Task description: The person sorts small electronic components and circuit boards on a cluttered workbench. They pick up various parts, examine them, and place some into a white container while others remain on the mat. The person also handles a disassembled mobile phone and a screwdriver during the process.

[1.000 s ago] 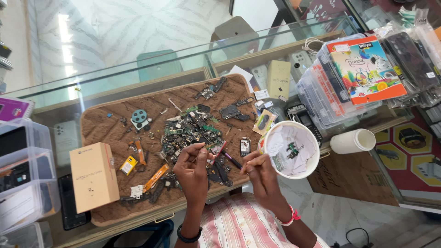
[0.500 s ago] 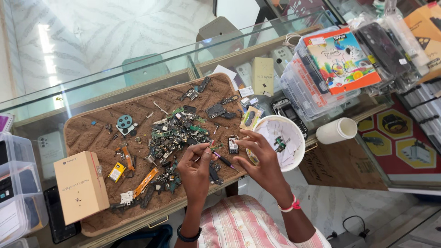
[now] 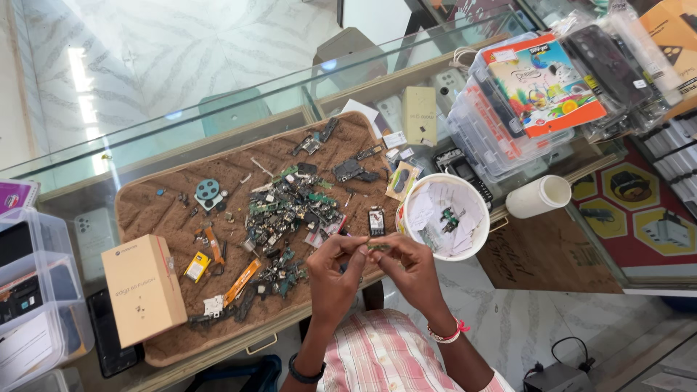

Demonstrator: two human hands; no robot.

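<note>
Two hands pinch a small part over the near edge of a brown work mat

The left hand [image 3: 335, 265] and right hand [image 3: 408, 263] meet fingertip to fingertip on a small circuit piece [image 3: 377, 247] above the brown mat [image 3: 152, 210]. A heap of circuit scraps [image 3: 290, 207] fills the mat's middle, a tan box [image 3: 141, 289] lies at its near left corner, and a white bowl [image 3: 475, 243] sits just off its right edge.

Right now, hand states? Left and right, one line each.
Left hand: fingers pinched on a small circuit part.
Right hand: fingers pinched on the same small circuit part, meeting the left above the brown mat.
</note>
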